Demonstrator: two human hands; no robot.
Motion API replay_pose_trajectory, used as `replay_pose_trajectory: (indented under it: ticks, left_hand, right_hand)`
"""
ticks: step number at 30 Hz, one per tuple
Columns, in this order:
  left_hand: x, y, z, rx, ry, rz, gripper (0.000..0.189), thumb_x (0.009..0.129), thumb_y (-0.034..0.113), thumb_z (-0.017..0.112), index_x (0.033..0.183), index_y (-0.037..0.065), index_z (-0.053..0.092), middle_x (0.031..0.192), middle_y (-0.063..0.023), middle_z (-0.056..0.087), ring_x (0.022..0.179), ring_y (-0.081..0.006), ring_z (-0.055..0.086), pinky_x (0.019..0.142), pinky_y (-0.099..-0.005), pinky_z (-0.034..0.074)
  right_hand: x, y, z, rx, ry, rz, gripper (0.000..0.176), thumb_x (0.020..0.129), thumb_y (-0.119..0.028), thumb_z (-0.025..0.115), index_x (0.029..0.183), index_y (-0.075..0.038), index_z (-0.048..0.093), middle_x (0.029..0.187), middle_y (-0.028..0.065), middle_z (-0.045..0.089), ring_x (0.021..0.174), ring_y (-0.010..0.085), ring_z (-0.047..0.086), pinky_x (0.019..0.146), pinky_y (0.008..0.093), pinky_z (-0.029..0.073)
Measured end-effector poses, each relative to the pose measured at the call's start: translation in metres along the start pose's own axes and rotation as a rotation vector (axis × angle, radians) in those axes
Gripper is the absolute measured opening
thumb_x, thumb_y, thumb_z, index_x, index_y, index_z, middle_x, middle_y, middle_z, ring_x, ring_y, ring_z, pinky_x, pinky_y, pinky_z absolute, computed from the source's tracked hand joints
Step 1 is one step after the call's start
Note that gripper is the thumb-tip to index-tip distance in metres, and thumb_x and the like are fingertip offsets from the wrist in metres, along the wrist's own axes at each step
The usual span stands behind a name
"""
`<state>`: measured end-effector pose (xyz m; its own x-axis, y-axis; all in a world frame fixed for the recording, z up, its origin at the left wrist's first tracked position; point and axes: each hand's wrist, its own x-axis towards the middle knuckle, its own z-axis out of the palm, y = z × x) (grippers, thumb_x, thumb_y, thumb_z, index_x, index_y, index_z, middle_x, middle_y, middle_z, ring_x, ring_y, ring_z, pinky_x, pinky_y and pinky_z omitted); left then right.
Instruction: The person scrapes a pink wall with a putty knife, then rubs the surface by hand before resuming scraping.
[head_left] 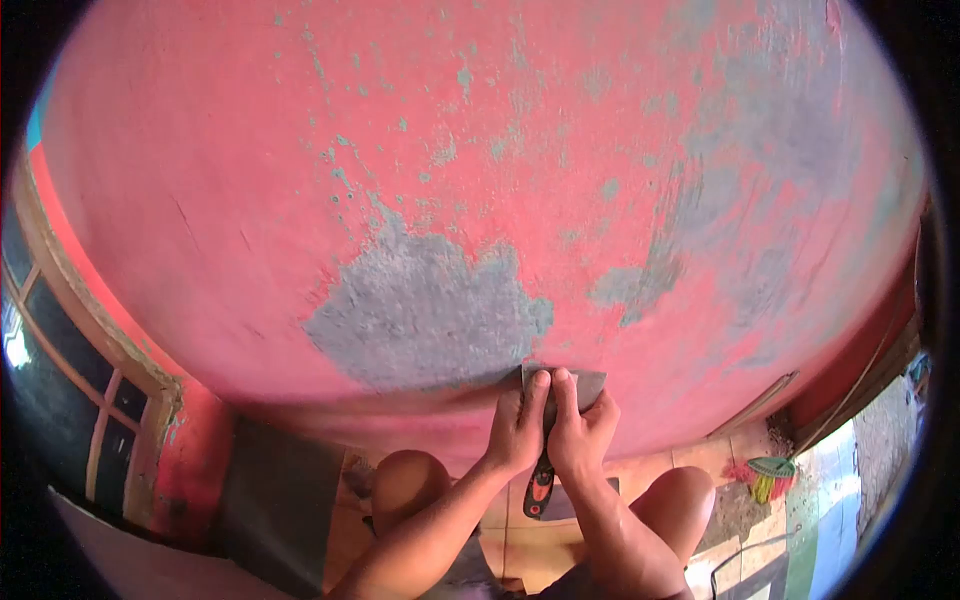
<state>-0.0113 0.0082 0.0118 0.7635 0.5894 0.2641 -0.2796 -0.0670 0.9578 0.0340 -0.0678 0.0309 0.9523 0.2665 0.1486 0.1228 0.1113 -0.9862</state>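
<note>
A scraper (541, 494) with a wide flat metal blade and a black and orange handle is held in both hands, its blade edge at the pink wall (420, 130). My left hand (519, 424) is closed round it from the left, thumb pointing up along the blade. From the right my right hand (583, 424) grips it, its thumb beside the other. Just above and left of the blade is a large grey patch (430, 300) where the pink paint is gone. More grey-green patches mark the wall at the right.
At the left is a window (105, 400) with a worn wooden frame. My bent knees are below, over the tiled floor (535, 550). A brush or broom head (770, 478) with coloured bristles lies at the lower right, near a thin cable.
</note>
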Motion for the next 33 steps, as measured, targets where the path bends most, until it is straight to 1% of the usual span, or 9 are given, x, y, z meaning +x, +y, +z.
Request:
replay_pose_trajectory:
  ticks: [4, 7, 11, 17, 20, 24, 27, 30, 33]
  left_hand:
    - [0.009, -0.004, -0.003, 0.041, -0.011, 0.048, 0.046, 0.111, 0.038, 0.041, 0.095, 0.000, 0.063, 0.083, 0.0050, 0.057, 0.081, -0.0055, 0.050, 0.069, -0.0278, 0.045]
    - [0.005, -0.005, -0.001, -0.022, -0.008, -0.049, 0.046, 0.111, 0.037, 0.041, 0.093, 0.000, 0.061, 0.081, 0.0049, 0.055, 0.079, -0.0056, 0.049, 0.067, -0.0277, 0.044]
    - [0.006, -0.005, -0.001, 0.043, -0.002, 0.028, 0.047, 0.111, 0.038, 0.042, 0.092, 0.000, 0.062, 0.076, 0.0054, 0.054, 0.075, -0.0053, 0.048, 0.062, -0.0271, 0.042]
    - [0.006, -0.004, -0.001, -0.027, -0.038, -0.054, 0.045, 0.111, 0.038, 0.042, 0.095, 0.001, 0.062, 0.081, 0.0042, 0.056, 0.081, -0.0062, 0.051, 0.068, -0.0284, 0.045]
    - [0.009, -0.006, 0.001, -0.008, -0.021, 0.061, 0.045, 0.111, 0.038, 0.042, 0.096, 0.001, 0.063, 0.083, 0.0040, 0.057, 0.083, -0.0059, 0.051, 0.069, -0.0278, 0.046]
    - [0.007, -0.008, 0.001, -0.069, -0.019, -0.084, 0.044, 0.111, 0.038, 0.042, 0.101, 0.001, 0.064, 0.087, 0.0037, 0.059, 0.085, -0.0060, 0.052, 0.073, -0.0277, 0.046]
    - [0.006, -0.004, -0.001, -0.012, -0.059, -0.058, 0.044, 0.111, 0.038, 0.042, 0.100, 0.001, 0.064, 0.086, 0.0036, 0.060, 0.085, -0.0065, 0.053, 0.072, -0.0279, 0.046]
    - [0.015, 0.005, 0.005, -0.010, 0.002, 0.057, 0.044, 0.111, 0.037, 0.042, 0.098, 0.001, 0.064, 0.084, 0.0028, 0.059, 0.082, -0.0066, 0.053, 0.070, -0.0277, 0.046]
    - [0.008, -0.004, 0.000, -0.009, -0.020, -0.030, 0.045, 0.111, 0.036, 0.042, 0.095, -0.001, 0.063, 0.082, 0.0017, 0.060, 0.081, -0.0076, 0.053, 0.071, -0.0296, 0.047]
  right_hand:
    - [0.004, -0.005, 0.005, 0.035, 0.013, -0.055, 0.027, 0.099, -0.021, 0.067, 0.094, 0.006, 0.068, 0.082, 0.0034, 0.070, 0.077, 0.0076, 0.058, 0.069, 0.0279, 0.050]
    - [0.002, -0.013, 0.004, 0.062, 0.017, 0.000, 0.027, 0.099, -0.021, 0.067, 0.094, 0.006, 0.068, 0.082, 0.0032, 0.069, 0.078, 0.0076, 0.058, 0.069, 0.0280, 0.050]
    - [0.003, -0.007, 0.006, 0.071, 0.021, -0.057, 0.028, 0.099, -0.021, 0.067, 0.093, 0.006, 0.068, 0.082, 0.0031, 0.069, 0.078, 0.0074, 0.058, 0.069, 0.0279, 0.049]
    - [0.004, -0.006, 0.003, 0.067, 0.026, -0.032, 0.028, 0.099, -0.022, 0.067, 0.092, 0.006, 0.068, 0.080, 0.0028, 0.068, 0.076, 0.0071, 0.057, 0.067, 0.0280, 0.049]
    - [0.005, -0.003, 0.006, 0.056, 0.039, -0.071, 0.028, 0.099, -0.022, 0.067, 0.090, 0.005, 0.068, 0.077, 0.0013, 0.066, 0.073, 0.0067, 0.056, 0.065, 0.0277, 0.048]
    - [0.002, -0.010, 0.003, 0.037, 0.025, -0.031, 0.028, 0.099, -0.022, 0.066, 0.086, 0.003, 0.067, 0.074, -0.0014, 0.063, 0.069, 0.0056, 0.053, 0.060, 0.0266, 0.045]
    - [0.004, -0.010, 0.004, 0.046, 0.048, -0.072, 0.029, 0.098, -0.022, 0.066, 0.085, 0.004, 0.067, 0.074, -0.0011, 0.064, 0.070, 0.0056, 0.053, 0.060, 0.0268, 0.045]
    - [0.008, -0.021, 0.008, 0.084, 0.042, -0.086, 0.030, 0.098, -0.023, 0.067, 0.086, 0.004, 0.067, 0.074, -0.0011, 0.064, 0.070, 0.0058, 0.054, 0.061, 0.0269, 0.045]
    - [0.000, -0.013, 0.002, 0.037, 0.054, -0.050, 0.029, 0.098, -0.022, 0.067, 0.086, 0.004, 0.067, 0.075, -0.0012, 0.064, 0.070, 0.0059, 0.054, 0.061, 0.0268, 0.046]
